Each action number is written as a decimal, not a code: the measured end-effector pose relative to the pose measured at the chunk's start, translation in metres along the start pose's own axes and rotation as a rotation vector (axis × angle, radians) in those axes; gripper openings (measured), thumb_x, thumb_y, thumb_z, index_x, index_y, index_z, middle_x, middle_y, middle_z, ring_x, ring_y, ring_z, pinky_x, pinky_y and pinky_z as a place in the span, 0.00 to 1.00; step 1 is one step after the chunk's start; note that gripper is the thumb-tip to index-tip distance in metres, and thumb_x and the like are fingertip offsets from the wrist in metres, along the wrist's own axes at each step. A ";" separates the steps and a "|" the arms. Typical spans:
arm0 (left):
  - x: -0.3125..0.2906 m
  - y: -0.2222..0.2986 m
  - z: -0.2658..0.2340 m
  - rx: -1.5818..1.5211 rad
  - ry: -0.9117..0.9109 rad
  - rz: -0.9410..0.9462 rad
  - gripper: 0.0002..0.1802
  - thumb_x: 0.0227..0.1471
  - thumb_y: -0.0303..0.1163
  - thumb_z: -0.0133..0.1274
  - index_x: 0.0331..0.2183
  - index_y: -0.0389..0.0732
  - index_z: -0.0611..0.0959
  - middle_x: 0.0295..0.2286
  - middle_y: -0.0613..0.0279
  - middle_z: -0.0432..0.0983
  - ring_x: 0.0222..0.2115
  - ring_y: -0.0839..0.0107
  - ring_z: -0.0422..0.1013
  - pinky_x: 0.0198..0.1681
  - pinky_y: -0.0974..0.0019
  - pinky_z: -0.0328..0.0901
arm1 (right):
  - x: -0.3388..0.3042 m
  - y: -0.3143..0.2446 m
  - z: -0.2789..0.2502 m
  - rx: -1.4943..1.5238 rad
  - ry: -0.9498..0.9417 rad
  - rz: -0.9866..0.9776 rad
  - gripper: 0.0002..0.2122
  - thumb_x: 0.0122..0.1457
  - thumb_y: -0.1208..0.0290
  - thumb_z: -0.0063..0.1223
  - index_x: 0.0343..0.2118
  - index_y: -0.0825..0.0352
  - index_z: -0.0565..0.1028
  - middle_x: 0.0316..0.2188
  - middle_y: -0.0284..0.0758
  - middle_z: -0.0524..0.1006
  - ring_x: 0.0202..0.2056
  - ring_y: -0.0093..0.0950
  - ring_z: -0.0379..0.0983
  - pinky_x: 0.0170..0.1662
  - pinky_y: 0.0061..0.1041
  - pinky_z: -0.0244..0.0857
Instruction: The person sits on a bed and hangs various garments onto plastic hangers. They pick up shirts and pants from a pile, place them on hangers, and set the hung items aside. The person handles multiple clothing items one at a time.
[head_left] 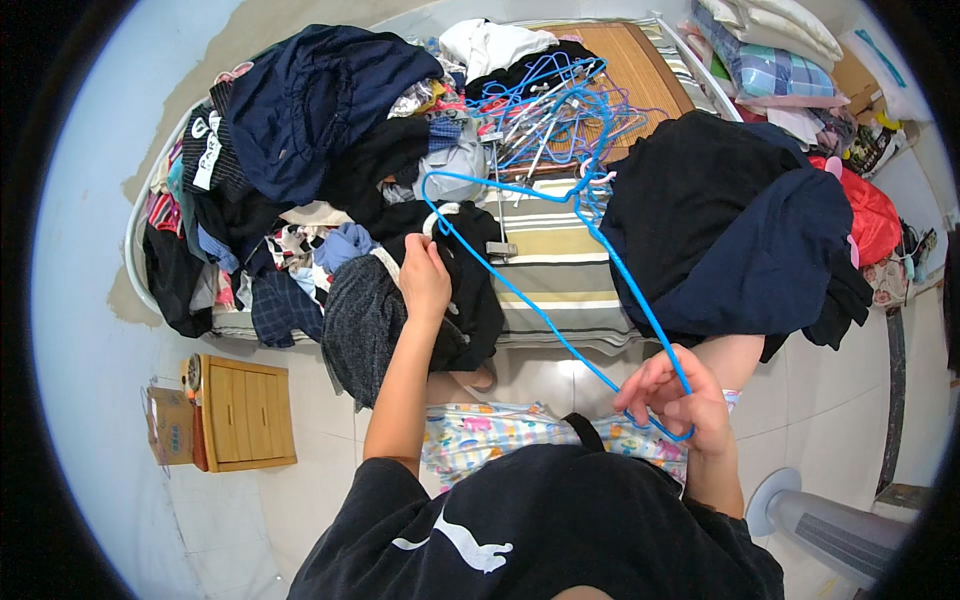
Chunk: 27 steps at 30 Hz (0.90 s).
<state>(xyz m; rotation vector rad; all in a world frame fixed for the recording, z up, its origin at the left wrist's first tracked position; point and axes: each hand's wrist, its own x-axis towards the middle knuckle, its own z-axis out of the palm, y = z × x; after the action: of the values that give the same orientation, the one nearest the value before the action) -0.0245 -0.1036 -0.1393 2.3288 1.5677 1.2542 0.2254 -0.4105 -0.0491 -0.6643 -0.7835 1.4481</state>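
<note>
My right hand (680, 400) grips one lower corner of a blue wire clothes hanger (545, 320), with its fingers curled around the wire. The hanger is tilted, its hook up among the hangers on the bed and its other corner close above my left hand (425, 275). That left hand is closed on a dark grey garment (365, 315) that hangs over the bed's front edge. A black piece of clothing with white parts (475, 255) lies right beside it. How the two pieces join, I cannot tell.
A big clothes heap (310, 110) covers the bed's left side; black and navy clothes (740, 230) pile up at right. Tangled hangers (540, 120) lie between, near a bamboo mat (640, 75). On the floor stand a wooden cabinet (245, 410) and a grey fan (835, 525).
</note>
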 end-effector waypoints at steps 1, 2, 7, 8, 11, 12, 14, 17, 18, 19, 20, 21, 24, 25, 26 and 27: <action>-0.001 0.000 0.004 -0.048 0.013 -0.039 0.05 0.59 0.26 0.49 0.36 0.36 0.72 0.27 0.44 0.76 0.30 0.42 0.74 0.32 0.49 0.67 | 0.000 0.002 -0.001 -0.007 -0.012 0.008 0.21 0.39 0.83 0.41 0.42 0.71 0.69 0.42 0.53 0.77 0.32 0.31 0.72 0.40 0.30 0.68; 0.000 -0.001 0.006 -0.094 0.028 -0.077 0.05 0.59 0.26 0.49 0.36 0.36 0.72 0.27 0.44 0.76 0.30 0.43 0.74 0.32 0.49 0.67 | 0.002 0.006 -0.002 -0.014 -0.027 0.014 0.21 0.39 0.84 0.41 0.42 0.71 0.70 0.42 0.53 0.77 0.33 0.30 0.72 0.41 0.30 0.68; 0.009 -0.016 0.019 -0.158 0.059 -0.100 0.04 0.58 0.26 0.52 0.34 0.36 0.75 0.25 0.46 0.77 0.27 0.47 0.75 0.30 0.53 0.68 | -0.006 0.018 -0.008 -0.042 -0.083 0.085 0.22 0.41 0.86 0.42 0.44 0.71 0.69 0.43 0.50 0.77 0.34 0.28 0.71 0.42 0.29 0.67; 0.011 -0.014 0.019 -0.162 0.052 -0.111 0.04 0.57 0.26 0.53 0.34 0.36 0.75 0.24 0.47 0.77 0.26 0.47 0.76 0.29 0.53 0.68 | -0.008 0.019 -0.007 -0.038 -0.064 0.107 0.22 0.41 0.86 0.42 0.44 0.71 0.69 0.43 0.50 0.77 0.33 0.28 0.71 0.42 0.29 0.67; 0.014 -0.006 0.017 -0.137 0.047 -0.097 0.05 0.57 0.27 0.54 0.33 0.36 0.77 0.23 0.49 0.77 0.24 0.50 0.76 0.28 0.54 0.68 | -0.009 0.023 -0.003 -0.023 -0.026 0.148 0.22 0.41 0.85 0.42 0.44 0.71 0.69 0.42 0.50 0.77 0.33 0.28 0.71 0.41 0.29 0.67; 0.014 -0.004 0.016 -0.129 0.040 -0.092 0.05 0.57 0.27 0.54 0.33 0.36 0.77 0.23 0.49 0.77 0.24 0.50 0.76 0.28 0.54 0.68 | -0.008 0.026 -0.003 -0.017 -0.027 0.147 0.22 0.41 0.85 0.42 0.44 0.71 0.69 0.42 0.50 0.77 0.32 0.28 0.71 0.41 0.29 0.67; 0.014 0.005 0.014 -0.139 -0.017 -0.084 0.05 0.56 0.27 0.54 0.33 0.35 0.77 0.23 0.49 0.78 0.24 0.51 0.76 0.28 0.55 0.68 | -0.004 0.031 -0.001 0.017 -0.038 0.108 0.21 0.42 0.85 0.43 0.44 0.70 0.69 0.41 0.50 0.77 0.32 0.28 0.71 0.40 0.28 0.67; 0.011 0.024 0.004 -0.179 -0.075 -0.017 0.06 0.56 0.27 0.55 0.33 0.35 0.77 0.21 0.50 0.77 0.22 0.53 0.75 0.26 0.57 0.67 | 0.003 0.039 0.000 0.106 -0.038 0.027 0.19 0.42 0.83 0.44 0.43 0.70 0.69 0.39 0.52 0.77 0.30 0.28 0.72 0.38 0.27 0.68; 0.010 0.032 -0.001 -0.192 -0.096 -0.009 0.06 0.57 0.27 0.55 0.33 0.35 0.77 0.20 0.51 0.76 0.21 0.54 0.75 0.25 0.58 0.66 | 0.005 0.041 0.001 0.136 -0.016 0.021 0.18 0.42 0.82 0.45 0.42 0.70 0.69 0.38 0.55 0.77 0.29 0.29 0.72 0.38 0.27 0.68; 0.009 0.036 -0.004 -0.187 -0.104 0.002 0.05 0.57 0.27 0.55 0.33 0.35 0.77 0.19 0.51 0.75 0.20 0.56 0.75 0.24 0.58 0.66 | 0.007 0.044 0.001 0.167 0.006 0.015 0.18 0.42 0.81 0.45 0.41 0.71 0.69 0.37 0.57 0.77 0.29 0.30 0.73 0.37 0.27 0.69; 0.008 0.042 -0.007 -0.216 -0.105 0.009 0.05 0.57 0.27 0.55 0.33 0.35 0.77 0.19 0.51 0.75 0.20 0.56 0.75 0.24 0.59 0.66 | 0.010 0.048 -0.001 0.186 -0.020 0.037 0.17 0.43 0.82 0.45 0.41 0.70 0.69 0.38 0.55 0.77 0.29 0.29 0.73 0.37 0.27 0.68; 0.008 0.047 -0.011 -0.244 -0.105 0.017 0.05 0.57 0.27 0.55 0.33 0.35 0.77 0.19 0.51 0.75 0.20 0.57 0.74 0.24 0.59 0.66 | 0.015 0.053 -0.004 0.205 -0.046 0.059 0.17 0.45 0.82 0.45 0.41 0.70 0.69 0.38 0.53 0.78 0.30 0.28 0.72 0.38 0.27 0.68; 0.004 0.063 -0.026 -0.258 -0.160 0.085 0.04 0.56 0.25 0.55 0.35 0.35 0.77 0.19 0.53 0.75 0.18 0.61 0.72 0.23 0.63 0.65 | 0.032 0.064 -0.013 0.235 -0.110 0.129 0.16 0.47 0.83 0.45 0.42 0.69 0.68 0.38 0.51 0.78 0.31 0.27 0.73 0.39 0.26 0.68; 0.001 0.071 -0.032 -0.319 -0.184 0.101 0.04 0.56 0.24 0.55 0.35 0.35 0.78 0.20 0.53 0.75 0.18 0.62 0.72 0.24 0.64 0.65 | 0.039 0.067 -0.016 0.238 -0.129 0.152 0.15 0.48 0.84 0.45 0.42 0.69 0.68 0.38 0.51 0.78 0.31 0.27 0.73 0.39 0.27 0.68; -0.004 0.081 -0.038 -0.382 -0.207 0.119 0.04 0.56 0.23 0.55 0.35 0.36 0.78 0.20 0.53 0.74 0.18 0.63 0.72 0.24 0.65 0.65 | 0.046 0.071 -0.017 0.236 -0.138 0.141 0.15 0.49 0.84 0.45 0.42 0.69 0.69 0.39 0.51 0.78 0.31 0.27 0.73 0.39 0.27 0.68; -0.008 0.093 -0.046 -0.443 -0.248 0.104 0.04 0.55 0.22 0.55 0.35 0.36 0.78 0.22 0.52 0.75 0.19 0.64 0.73 0.24 0.66 0.65 | 0.053 0.075 -0.016 0.237 -0.148 0.134 0.15 0.49 0.84 0.45 0.42 0.69 0.69 0.39 0.50 0.78 0.32 0.27 0.73 0.39 0.27 0.68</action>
<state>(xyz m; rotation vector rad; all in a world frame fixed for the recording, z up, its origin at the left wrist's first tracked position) 0.0136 -0.1717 -0.0701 2.1920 0.9862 1.1344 0.1913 -0.3541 -0.1152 -0.4391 -0.6763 1.6965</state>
